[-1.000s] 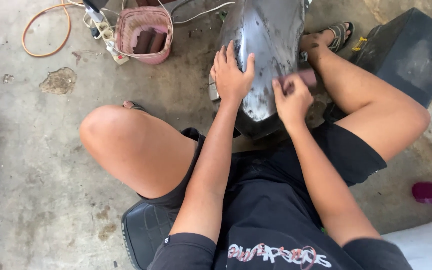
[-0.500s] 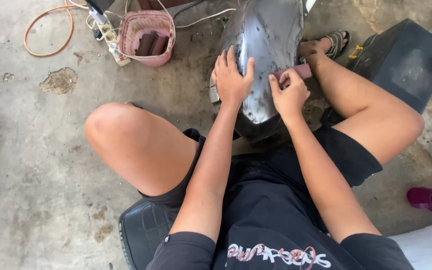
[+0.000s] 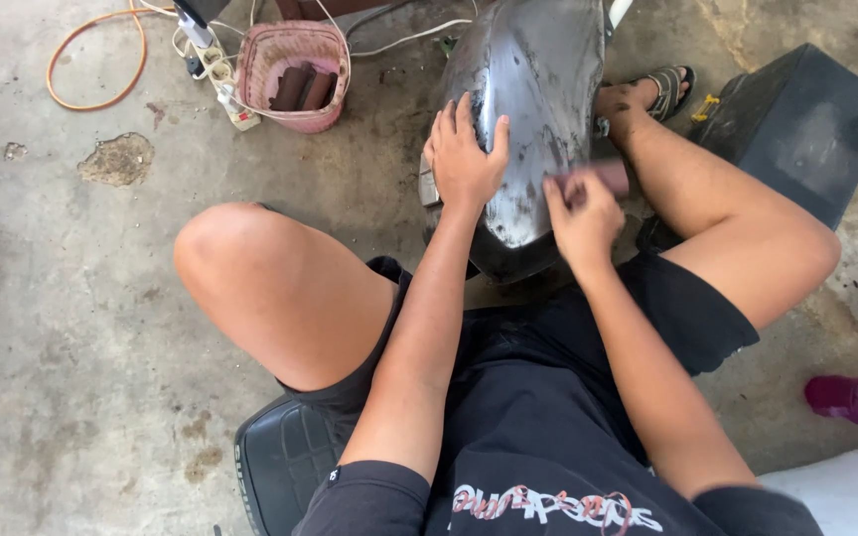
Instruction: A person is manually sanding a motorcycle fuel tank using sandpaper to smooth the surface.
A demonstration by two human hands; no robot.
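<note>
An orange hose (image 3: 91, 62), a white power strip (image 3: 218, 74) and a pink basket (image 3: 298, 74) lie on the concrete floor (image 3: 71, 298) at left. At centre, the seated person's left hand (image 3: 464, 159) rests flat, fingers spread, on a grey metal panel (image 3: 533, 109) propped between the legs. The right hand (image 3: 583, 213) pinches a blurred reddish pad (image 3: 610, 179) against the panel's right edge, with a black box (image 3: 796, 119) and a magenta cup (image 3: 851, 399) further right.

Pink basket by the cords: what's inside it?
The pink basket holds dark brown, roll-like pieces lying side by side. Anything under them, and the basket's bottom, is hidden by the pieces and rim.
</note>
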